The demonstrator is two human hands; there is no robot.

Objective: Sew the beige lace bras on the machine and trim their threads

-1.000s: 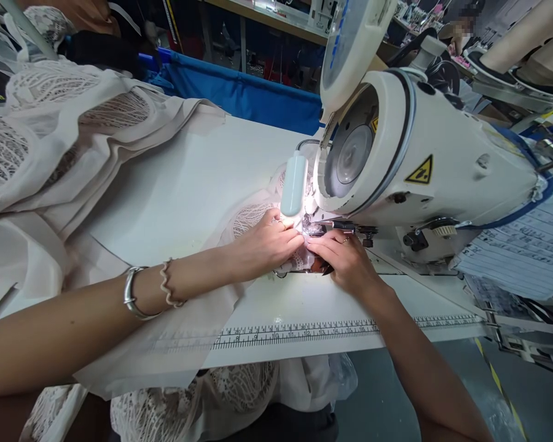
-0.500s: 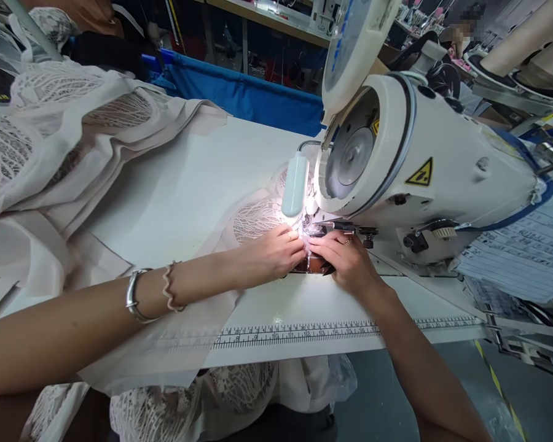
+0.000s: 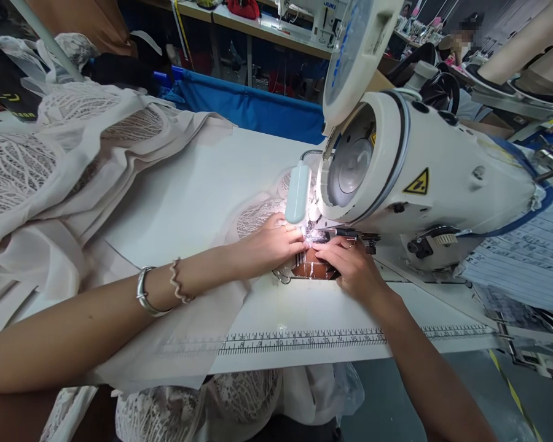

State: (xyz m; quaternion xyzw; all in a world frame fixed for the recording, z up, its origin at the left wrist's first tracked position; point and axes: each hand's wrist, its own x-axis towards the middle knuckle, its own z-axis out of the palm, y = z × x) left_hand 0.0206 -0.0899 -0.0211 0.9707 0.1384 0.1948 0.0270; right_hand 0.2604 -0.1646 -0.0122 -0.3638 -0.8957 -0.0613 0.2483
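A white sewing machine (image 3: 447, 178) stands on the right, with a small lit lamp (image 3: 298, 193) beside its needle area. Pale lace fabric (image 3: 260, 218) with a sheer border lies under and left of the needle, trailing toward the table's front edge. My left hand (image 3: 274, 245) is closed on this fabric just left of the presser foot, fingertips pinched together. Across from it, my right hand (image 3: 350, 264) has its fingers drawn together at the fabric edge beside the presser foot. Between and below the fingertips shows a brown plate (image 3: 313, 267). The fingertips partly hide the fabric edge.
Layered lace pieces (image 3: 120, 141) are heaped on the left of the white table (image 3: 188, 178). A printed ruler (image 3: 295, 341) runs along its front edge. More lace (image 3: 239, 399) hangs below. Behind is a blue cloth bin (image 3: 258, 110); a written sheet (image 3: 525, 258) hangs right.
The camera view has shifted, so the scene sits slightly lower and more to the right. Both hands stay at the needle area, and more of the brown plate shows between them.
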